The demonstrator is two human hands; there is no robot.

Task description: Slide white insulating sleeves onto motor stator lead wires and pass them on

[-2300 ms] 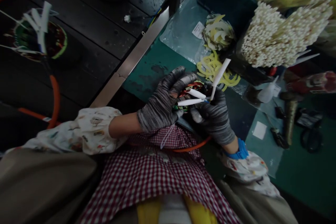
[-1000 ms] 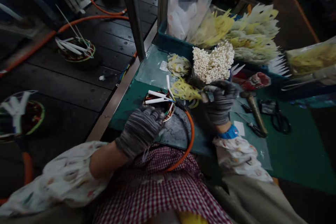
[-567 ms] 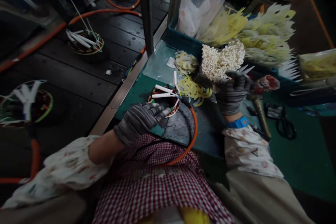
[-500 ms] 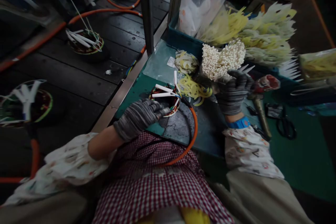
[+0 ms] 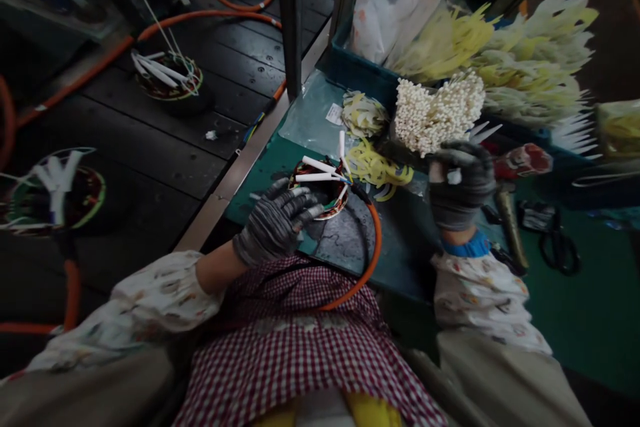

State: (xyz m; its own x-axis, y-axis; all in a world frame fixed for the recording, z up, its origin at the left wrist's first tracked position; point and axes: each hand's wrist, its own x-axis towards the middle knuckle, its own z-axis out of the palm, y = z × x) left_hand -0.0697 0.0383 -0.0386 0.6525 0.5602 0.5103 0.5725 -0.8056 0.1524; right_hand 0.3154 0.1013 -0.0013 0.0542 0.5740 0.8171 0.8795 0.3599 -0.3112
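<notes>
A round wound stator (image 5: 333, 203) with copper windings stands on the bench in front of me, white sleeves (image 5: 320, 170) and an orange cable (image 5: 374, 247) coming off its top. My left hand (image 5: 274, 223), in a grey striped glove, lies at its near left rim with fingers stretched and apart. On the right, my gloved right hand (image 5: 463, 183) is closed, its fingers curled; a small whitish spot shows at the fingertips, too small to name. Just beyond it is a dense bundle of thin cream-tipped sticks (image 5: 435, 110). Yellow curled strips (image 5: 383, 170) lie behind the stator.
A blue bin (image 5: 357, 70) holds plastic bags and yellowish strips (image 5: 535, 67). Right of my right hand are a red-headed mallet (image 5: 523, 161) and black scissors (image 5: 560, 250). On the dark slatted conveyor (image 5: 220, 107) to the left stand more stators (image 5: 170, 83). A metal post (image 5: 290, 20) rises behind.
My right hand has drawn back slightly from the stick bundle and its fingers have curled in. My left hand's fingers have spread at the stator rim. The view has shifted slightly.
</notes>
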